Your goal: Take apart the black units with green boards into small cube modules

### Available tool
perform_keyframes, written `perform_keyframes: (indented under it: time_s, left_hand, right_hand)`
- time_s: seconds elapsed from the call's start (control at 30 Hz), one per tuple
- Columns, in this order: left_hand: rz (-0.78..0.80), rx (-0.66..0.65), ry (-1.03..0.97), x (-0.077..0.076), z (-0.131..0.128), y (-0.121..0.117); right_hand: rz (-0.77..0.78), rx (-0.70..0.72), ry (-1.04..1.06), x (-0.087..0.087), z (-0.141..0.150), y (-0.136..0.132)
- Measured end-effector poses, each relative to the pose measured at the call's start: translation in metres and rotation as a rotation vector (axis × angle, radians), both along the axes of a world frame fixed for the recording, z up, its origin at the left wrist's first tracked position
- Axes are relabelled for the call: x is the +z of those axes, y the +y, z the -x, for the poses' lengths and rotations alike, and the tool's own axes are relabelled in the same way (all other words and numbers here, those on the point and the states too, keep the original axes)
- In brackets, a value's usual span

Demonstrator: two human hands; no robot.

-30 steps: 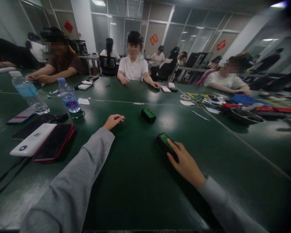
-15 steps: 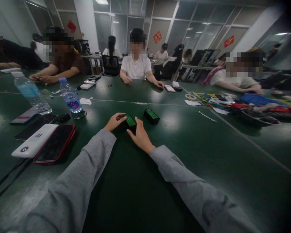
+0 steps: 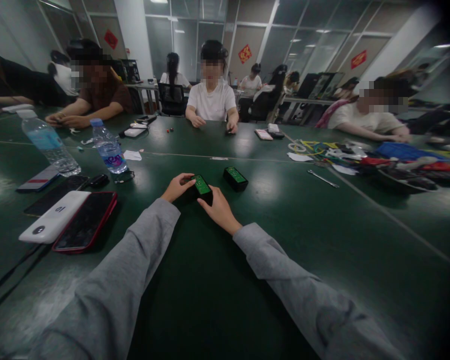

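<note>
A small black box with a green top (image 3: 201, 186) lies on the dark green table (image 3: 217, 280) in front of me. My left hand (image 3: 177, 187) curls against its left side, fingertips touching it. My right hand (image 3: 220, 210) grips its near right end. A second, matching black box with a green top (image 3: 235, 178) sits just to the right and slightly farther away, untouched. Both my arms are in grey sleeves.
At left lie a red-cased phone (image 3: 85, 222), a white power bank (image 3: 52, 217), darker phones and two water bottles (image 3: 108, 148). Other people sit round the table. Cables, tools and coloured parts (image 3: 363, 156) crowd the far right; a metal tool (image 3: 322, 178) lies nearby.
One second ago my right hand was on the box far to the right; it slid the box over to my left hand. Since half a second ago, hardly anything has moved.
</note>
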State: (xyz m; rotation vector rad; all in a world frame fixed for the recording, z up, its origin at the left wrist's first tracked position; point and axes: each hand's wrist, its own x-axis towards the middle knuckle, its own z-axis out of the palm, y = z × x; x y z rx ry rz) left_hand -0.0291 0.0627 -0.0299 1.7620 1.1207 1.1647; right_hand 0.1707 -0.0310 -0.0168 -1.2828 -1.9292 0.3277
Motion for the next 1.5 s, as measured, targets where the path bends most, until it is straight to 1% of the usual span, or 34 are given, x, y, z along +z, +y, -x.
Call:
perform_keyframes:
  time_s: [0.17, 0.27, 0.37, 0.43, 0.57, 0.67, 0.83, 1.03, 1.17, 1.27, 1.37, 1.43, 1.5]
  left_hand:
    - [-0.003, -0.016, -0.035, -0.003, 0.000, 0.003]
    - [-0.011, -0.013, -0.063, -0.004, -0.001, 0.005]
    - [-0.005, -0.002, -0.079, -0.003, -0.002, 0.004]
    - [-0.002, -0.018, -0.100, -0.001, -0.003, 0.002]
    - [0.010, -0.046, -0.135, 0.002, -0.004, -0.001]
    - [0.013, -0.043, -0.138, 0.001, -0.003, -0.001]
    - [0.020, -0.049, -0.152, 0.000, -0.001, -0.001]
    - [0.066, -0.071, -0.176, 0.004, -0.002, -0.004]
    - [0.083, -0.070, -0.182, 0.005, -0.003, -0.005]
    - [0.070, -0.093, -0.158, 0.005, -0.003, -0.005]
    - [0.059, -0.078, -0.148, 0.008, -0.004, -0.007]
    - [0.038, -0.059, -0.142, 0.010, -0.004, -0.008]
    - [0.016, -0.052, -0.133, 0.011, -0.003, -0.009]
  right_hand:
    - [-0.044, 0.027, -0.004, 0.002, 0.001, -0.002]
    - [-0.042, 0.041, -0.029, 0.005, 0.002, -0.006]
    - [-0.039, 0.075, -0.047, 0.005, 0.003, -0.008]
    - [-0.045, 0.095, -0.035, 0.003, 0.002, -0.006]
    - [-0.042, 0.115, 0.015, 0.001, 0.000, -0.002]
    - [-0.025, 0.130, 0.049, 0.002, -0.001, -0.002]
    - [0.002, 0.115, 0.146, 0.004, -0.001, 0.001]
    - [0.007, 0.116, 0.270, 0.001, -0.002, 0.007]
    - [-0.007, 0.111, 0.303, 0.001, -0.003, 0.007]
    - [-0.041, 0.090, 0.276, 0.003, -0.004, 0.007]
    - [-0.117, 0.047, 0.181, 0.006, -0.005, 0.009]
    - [-0.184, 0.011, 0.047, 0.010, -0.005, 0.010]
    - [-0.250, -0.002, -0.136, 0.014, -0.005, 0.011]
